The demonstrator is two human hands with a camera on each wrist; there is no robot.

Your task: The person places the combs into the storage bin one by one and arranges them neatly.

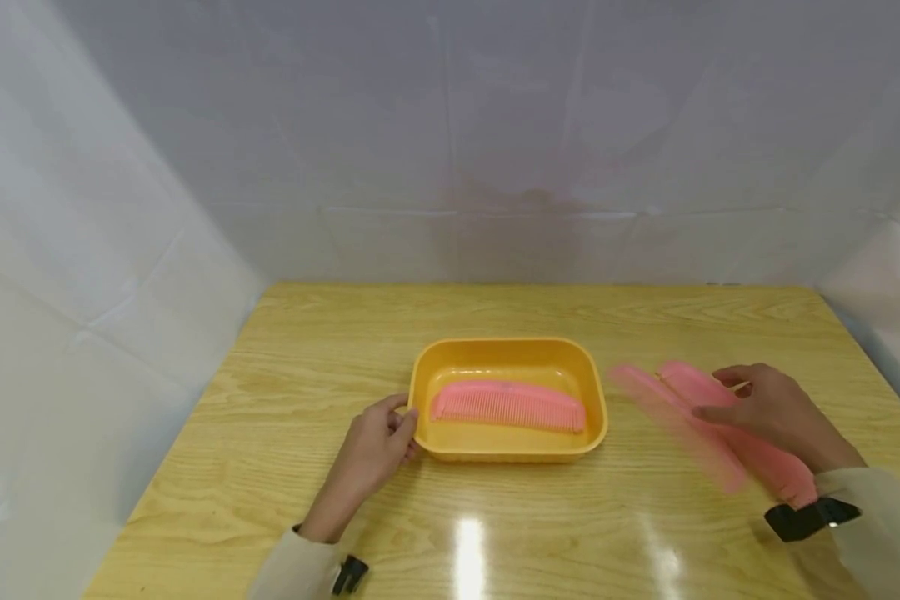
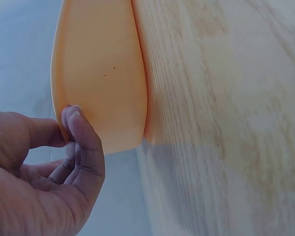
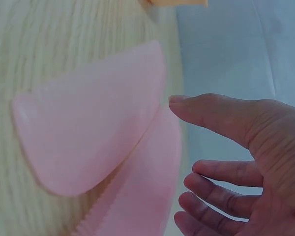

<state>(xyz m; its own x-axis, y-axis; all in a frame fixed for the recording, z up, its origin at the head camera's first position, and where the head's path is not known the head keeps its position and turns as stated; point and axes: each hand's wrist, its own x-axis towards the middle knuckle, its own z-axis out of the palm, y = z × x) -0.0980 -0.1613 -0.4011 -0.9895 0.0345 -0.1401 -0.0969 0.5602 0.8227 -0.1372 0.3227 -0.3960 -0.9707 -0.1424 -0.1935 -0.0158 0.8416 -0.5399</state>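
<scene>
Yellow tub [image 1: 510,360] pinched by left hand [image 1: 375,446], right hand [image 1: 776,408] held loosely parted

The tub's left rim is caught between the thumb and fingers of the left hand. On the right hand, the thumb and fingers are spread well apart, and nothing is gripped between them. Two pink combs are found right beside that thumb: the inner comb [image 1: 681,429] is blurred in the head view, and the outer comb [image 1: 771,463] is partly covered by the hand. Whether either comb is touched by the thumb cannot be told. A toothed edge is shown by one of the pair in the right wrist view.

Farther in, a third comb [image 1: 506,407] is laid lengthwise inside the tub, its teeth turned to the near side. The tub is set on a wooden desk [image 1: 330,333], which is backed by pale sheeting [image 1: 450,125].
</scene>
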